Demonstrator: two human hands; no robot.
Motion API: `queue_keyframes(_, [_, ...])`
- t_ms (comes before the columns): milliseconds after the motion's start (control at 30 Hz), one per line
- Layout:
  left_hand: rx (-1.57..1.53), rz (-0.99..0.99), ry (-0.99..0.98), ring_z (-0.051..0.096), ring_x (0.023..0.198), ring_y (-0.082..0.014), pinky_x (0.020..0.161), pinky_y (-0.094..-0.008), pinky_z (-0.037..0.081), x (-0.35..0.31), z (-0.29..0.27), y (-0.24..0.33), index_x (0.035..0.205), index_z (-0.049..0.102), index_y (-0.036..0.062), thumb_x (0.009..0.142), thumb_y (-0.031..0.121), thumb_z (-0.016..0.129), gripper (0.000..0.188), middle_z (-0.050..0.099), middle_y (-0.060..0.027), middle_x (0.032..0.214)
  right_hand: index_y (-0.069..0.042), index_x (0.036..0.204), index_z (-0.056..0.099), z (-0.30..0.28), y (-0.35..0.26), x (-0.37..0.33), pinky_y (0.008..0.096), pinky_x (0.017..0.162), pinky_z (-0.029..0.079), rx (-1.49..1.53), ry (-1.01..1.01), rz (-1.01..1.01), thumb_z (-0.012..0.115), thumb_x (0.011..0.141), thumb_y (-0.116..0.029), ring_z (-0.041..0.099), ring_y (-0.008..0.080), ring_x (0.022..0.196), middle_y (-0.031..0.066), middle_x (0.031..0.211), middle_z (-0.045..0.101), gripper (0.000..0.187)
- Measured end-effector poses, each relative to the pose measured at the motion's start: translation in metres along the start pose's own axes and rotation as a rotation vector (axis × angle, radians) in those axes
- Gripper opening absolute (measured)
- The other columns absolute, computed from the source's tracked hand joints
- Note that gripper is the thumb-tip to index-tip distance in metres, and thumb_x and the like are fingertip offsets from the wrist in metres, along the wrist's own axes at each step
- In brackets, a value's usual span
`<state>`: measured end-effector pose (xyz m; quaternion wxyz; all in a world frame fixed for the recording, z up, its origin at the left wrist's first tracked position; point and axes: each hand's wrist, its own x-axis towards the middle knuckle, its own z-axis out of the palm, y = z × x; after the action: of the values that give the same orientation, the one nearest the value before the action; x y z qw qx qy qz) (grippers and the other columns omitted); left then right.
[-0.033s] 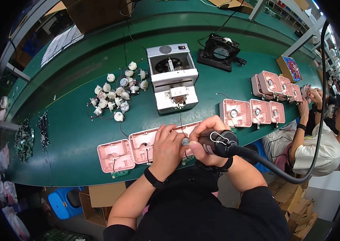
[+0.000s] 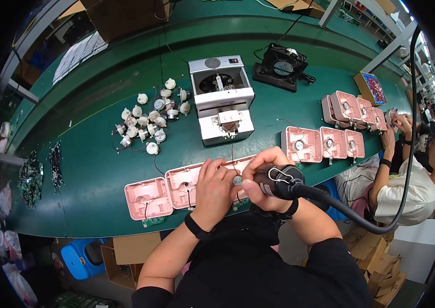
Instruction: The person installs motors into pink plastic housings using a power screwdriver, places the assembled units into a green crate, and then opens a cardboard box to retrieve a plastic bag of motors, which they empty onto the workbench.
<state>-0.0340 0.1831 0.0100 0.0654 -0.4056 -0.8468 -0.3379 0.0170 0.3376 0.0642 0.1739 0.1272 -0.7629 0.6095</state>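
Bench: green worktable [image 2: 99, 174] under me.
Left hand [image 2: 212, 187]: pinching my small round motor [image 2: 237, 180] over pink housing [image 2: 186, 180].
Right hand [image 2: 265, 185]: clenched around black electric screwdriver [image 2: 279, 183].

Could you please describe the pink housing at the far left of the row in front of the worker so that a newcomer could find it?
Start at the white machine in the middle of the green bench, then drop to the near edge. Of the pink housings there, it is the leftmost one, lying clear of both hands, unlike its neighbours on its right.
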Motion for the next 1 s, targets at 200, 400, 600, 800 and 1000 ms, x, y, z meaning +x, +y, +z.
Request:
queue_keyframes(200, [-0.02,-0.009,-0.007,0.052,0.11,-0.0282,0.105,-0.0492,0.035,0.0,-0.003,0.0,0.091,0.062,0.0049,0.066,0.015,0.075,0.031,0.058,-0.009,0.093,-0.001,0.103,0.039,-0.001,0.006,0.005,0.0236,0.064,0.048,-0.024,-0.005,0.011,0.066,0.081,-0.001,0.056,0.0096,0.068,0.0084,0.075,0.058,0.035])
queue_keyframes(400, [-0.01,-0.012,0.003,0.052,0.11,-0.0277,0.105,-0.0492,0.035,-0.002,0.0,-0.002,0.093,0.061,0.0048,0.064,0.014,0.077,0.034,0.058,-0.0088,0.094,-0.002,0.103,0.039,-0.002,0.008,0.006,0.024,0.064,0.048,-0.056,0.002,-0.008,0.065,0.081,0.001,0.056,0.0095,0.068,0.0079,0.075,0.058,0.034])
queue_keyframes(600, [-0.014,-0.014,0.0,0.052,0.111,-0.0276,0.105,-0.0493,0.035,-0.002,0.002,-0.003,0.093,0.062,0.0046,0.063,0.013,0.077,0.035,0.059,-0.0086,0.095,-0.002,0.102,0.039,0.001,0.004,0.009,0.0241,0.064,0.048,0.011,0.02,0.045,0.065,0.081,0.0,0.056,0.0092,0.068,0.0076,0.075,0.058,0.033])
queue_keyframes(800, [-0.019,-0.017,0.003,0.052,0.11,-0.0275,0.105,-0.0492,0.035,-0.002,0.002,-0.002,0.093,0.062,0.0045,0.063,0.012,0.077,0.035,0.059,-0.0084,0.095,-0.002,0.103,0.04,0.001,0.005,0.009,0.024,0.063,0.047,0.024,0.019,0.045,0.066,0.081,0.0,0.056,0.0092,0.068,0.0075,0.075,0.058,0.034])
queue_keyframes(1000, [-0.011,-0.017,-0.006,0.052,0.11,-0.0274,0.105,-0.0491,0.035,-0.001,0.001,-0.002,0.093,0.062,0.0044,0.063,0.012,0.077,0.034,0.059,-0.0082,0.095,-0.003,0.101,0.04,0.002,0.004,0.01,0.024,0.063,0.047,0.0,0.011,0.049,0.065,0.081,0.001,0.056,0.0093,0.068,0.0075,0.075,0.058,0.033])
